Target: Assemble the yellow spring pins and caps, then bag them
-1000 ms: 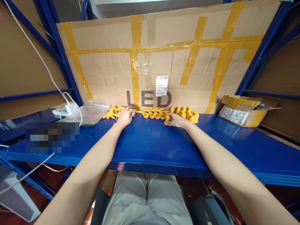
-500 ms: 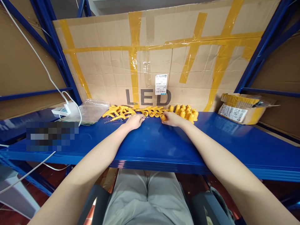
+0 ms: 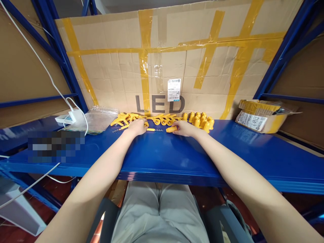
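Gripping a stick (image 3: 151, 129) with your left hand (image 3: 137, 127) and a cap (image 3: 171, 129) with your right hand (image 3: 184, 128), you have them apart, with more caps (image 3: 207, 126) on the right.

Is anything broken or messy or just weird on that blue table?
Yes, a bit! The small cardboard box at the right end of the blue table looks battered: its open top is crumpled. The big cardboard sheet behind is creased and criss-crossed with yellow tape. I see no spill.
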Available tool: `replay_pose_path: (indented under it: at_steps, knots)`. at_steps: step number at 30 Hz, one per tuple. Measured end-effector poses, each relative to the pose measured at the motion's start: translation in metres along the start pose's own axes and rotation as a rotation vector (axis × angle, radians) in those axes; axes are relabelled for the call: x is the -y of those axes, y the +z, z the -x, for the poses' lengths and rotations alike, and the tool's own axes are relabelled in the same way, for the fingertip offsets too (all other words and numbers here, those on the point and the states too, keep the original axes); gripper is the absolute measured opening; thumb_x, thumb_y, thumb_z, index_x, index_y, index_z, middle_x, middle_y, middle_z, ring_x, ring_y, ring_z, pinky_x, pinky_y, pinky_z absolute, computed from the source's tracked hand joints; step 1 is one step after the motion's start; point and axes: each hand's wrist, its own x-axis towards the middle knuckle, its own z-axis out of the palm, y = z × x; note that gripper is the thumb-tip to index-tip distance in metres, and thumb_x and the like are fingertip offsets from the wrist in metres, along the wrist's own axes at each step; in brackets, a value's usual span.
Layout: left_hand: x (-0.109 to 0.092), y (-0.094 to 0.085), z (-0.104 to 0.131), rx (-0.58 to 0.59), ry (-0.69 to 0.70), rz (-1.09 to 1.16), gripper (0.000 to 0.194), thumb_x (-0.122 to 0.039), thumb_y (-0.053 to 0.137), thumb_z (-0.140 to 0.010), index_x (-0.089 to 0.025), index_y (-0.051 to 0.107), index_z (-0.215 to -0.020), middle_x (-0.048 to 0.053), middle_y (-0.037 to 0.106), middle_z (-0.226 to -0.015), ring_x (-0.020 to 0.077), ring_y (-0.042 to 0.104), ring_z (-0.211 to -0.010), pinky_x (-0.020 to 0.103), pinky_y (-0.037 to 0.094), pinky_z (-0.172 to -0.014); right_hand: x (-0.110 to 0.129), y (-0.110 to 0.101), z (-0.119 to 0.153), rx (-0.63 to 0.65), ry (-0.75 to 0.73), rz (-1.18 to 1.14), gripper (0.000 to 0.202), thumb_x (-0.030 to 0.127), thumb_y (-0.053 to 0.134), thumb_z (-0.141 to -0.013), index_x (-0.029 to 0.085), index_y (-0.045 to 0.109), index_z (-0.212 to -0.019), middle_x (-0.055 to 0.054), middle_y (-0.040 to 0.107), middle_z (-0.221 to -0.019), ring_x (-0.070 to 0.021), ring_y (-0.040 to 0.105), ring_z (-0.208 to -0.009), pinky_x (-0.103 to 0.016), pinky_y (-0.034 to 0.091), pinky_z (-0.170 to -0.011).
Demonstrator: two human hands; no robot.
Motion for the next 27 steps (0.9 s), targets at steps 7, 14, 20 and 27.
replay_pose_path:
  at_steps: [7, 14, 20, 27]
  knots:
    - [-0.001, 0.0, 0.0, 0.122, -0.003, 0.044, 0.042, -0.037, 0.049, -0.086, -0.021, 0.058, -0.123, 0.01, 0.059, -0.13, 0.0288, 0.054, -0.118, 0.034, 0.044, -0.094, 0.003, 0.015, -0.009, -0.061, -0.08, 0.046, 0.03, 0.023, 0.064, -0.078, 0.013, 0.065, -0.107, -0.011, 0.068, -0.104, -0.0236, 0.063, -0.094, -0.03, 0.046, -0.079]
    - [-0.005, 0.009, -0.004, 0.129, 0.143, 0.255, 0.047, -0.036, 0.056, -0.08, -0.017, 0.06, -0.123, 0.004, 0.071, -0.089, 0.0218, 0.066, -0.088, 0.026, 0.048, -0.078, 0.006, 0.018, -0.008, -0.078, -0.168, -0.015, 0.023, 0.018, 0.063, -0.077, 0.013, 0.066, -0.1, -0.01, 0.069, -0.095, -0.0213, 0.063, -0.088, -0.028, 0.045, -0.075]
    - [-0.005, 0.017, -0.007, 0.147, 0.128, 0.411, 0.05, -0.043, 0.061, -0.074, -0.017, 0.063, -0.116, 0.001, 0.069, -0.071, 0.0204, 0.066, -0.077, 0.025, 0.047, -0.067, 0.004, 0.017, -0.007, -0.091, -0.141, -0.094, 0.026, 0.017, 0.067, -0.075, 0.013, 0.067, -0.101, -0.009, 0.068, -0.095, -0.0206, 0.062, -0.086, -0.029, 0.046, -0.075]
    - [-0.007, 0.016, -0.005, 0.201, 0.067, 0.538, 0.051, -0.038, 0.065, -0.068, -0.018, 0.063, -0.115, -0.002, 0.068, -0.065, 0.018, 0.066, -0.07, 0.022, 0.045, -0.058, 0.001, 0.014, -0.007, -0.145, -0.127, -0.188, 0.028, 0.016, 0.07, -0.073, 0.013, 0.067, -0.101, -0.006, 0.069, -0.092, -0.0179, 0.062, -0.08, -0.029, 0.047, -0.075]
